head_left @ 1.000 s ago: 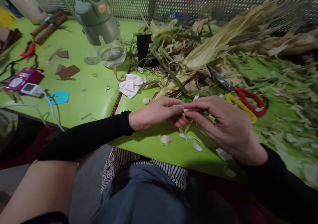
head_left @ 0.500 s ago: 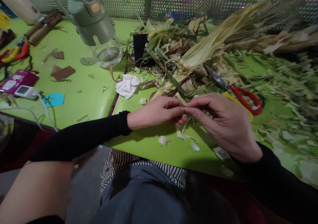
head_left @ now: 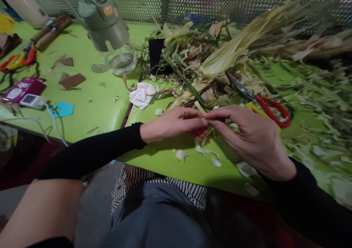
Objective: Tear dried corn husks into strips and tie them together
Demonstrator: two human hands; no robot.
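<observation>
My left hand point(head_left: 176, 124) and my right hand point(head_left: 249, 140) meet over the front of the green table, thumbs and fingertips closed in a pinch. Between them is a narrow pale strip of corn husk point(head_left: 200, 107); its end sticks up behind the fingertips, and the fingers cover the rest. Just beyond my right hand lie scissors point(head_left: 271, 110) with red handles, blades pointing into the husks. Below the hands, small white husk scraps point(head_left: 181, 155) are scattered on the table.
Behind the hands rises a heap of dried corn husks point(head_left: 225, 57). Shredded husk bits point(head_left: 324, 105) spread along the right. A crumpled tissue point(head_left: 142, 95), a clear cup-like base point(head_left: 121, 62) under a grey device, a purple box point(head_left: 24, 89) and white cable point(head_left: 55, 125) are leftward.
My right hand has shifted slightly right and its fingertips have drawn a little away from my left thumb. My left hand stays almost in place. The view has moved slightly.
</observation>
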